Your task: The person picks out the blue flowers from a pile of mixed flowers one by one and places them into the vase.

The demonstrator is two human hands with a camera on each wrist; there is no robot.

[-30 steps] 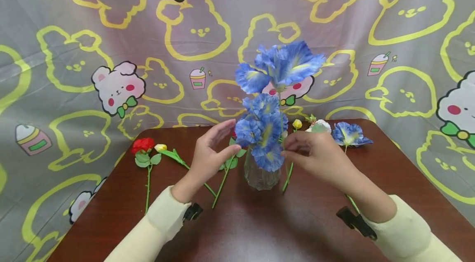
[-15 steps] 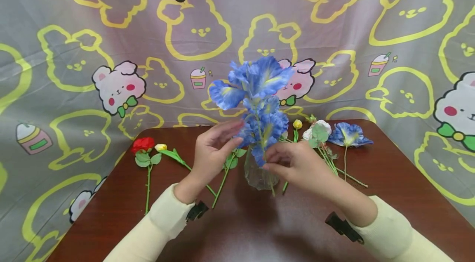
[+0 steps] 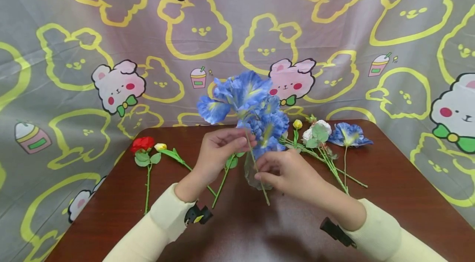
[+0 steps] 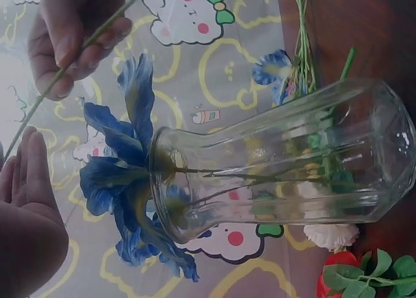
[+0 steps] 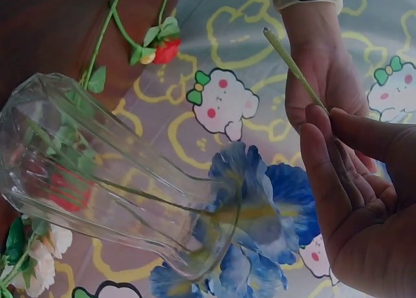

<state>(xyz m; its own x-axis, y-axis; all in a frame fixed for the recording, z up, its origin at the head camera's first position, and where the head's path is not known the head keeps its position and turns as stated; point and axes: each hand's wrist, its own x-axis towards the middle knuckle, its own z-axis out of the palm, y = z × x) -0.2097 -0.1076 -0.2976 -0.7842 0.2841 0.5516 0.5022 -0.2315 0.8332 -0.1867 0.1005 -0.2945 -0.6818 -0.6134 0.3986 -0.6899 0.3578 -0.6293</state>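
Note:
My right hand [image 3: 287, 169] pinches the thin green stem of a blue iris [image 3: 239, 93], its cut end pointing down toward me. The bloom leans to the left, above my left hand [image 3: 219, 148]. The left fingers lie nearly straight along the upper stem, seen at the left edge of the left wrist view; whether they press it is unclear. Behind both hands stands a clear ribbed glass vase [image 4: 279, 171]. Other blue irises [image 3: 272, 128] spread over its mouth, their stems running down inside. The held bloom lies outside both wrist views.
On the brown table [image 3: 237, 237] lie a red rose [image 3: 142, 144] and a yellow tulip [image 3: 161, 147] at left. To the right are another yellow tulip [image 3: 297, 124], white flowers [image 3: 308, 134] and a blue iris [image 3: 349, 134]. A patterned cloth [image 3: 237, 31] hangs behind.
My right hand has brought the iris down and leftward, from beside the vase to in front of it. My left hand has moved slightly right, its fingers now at the stem.

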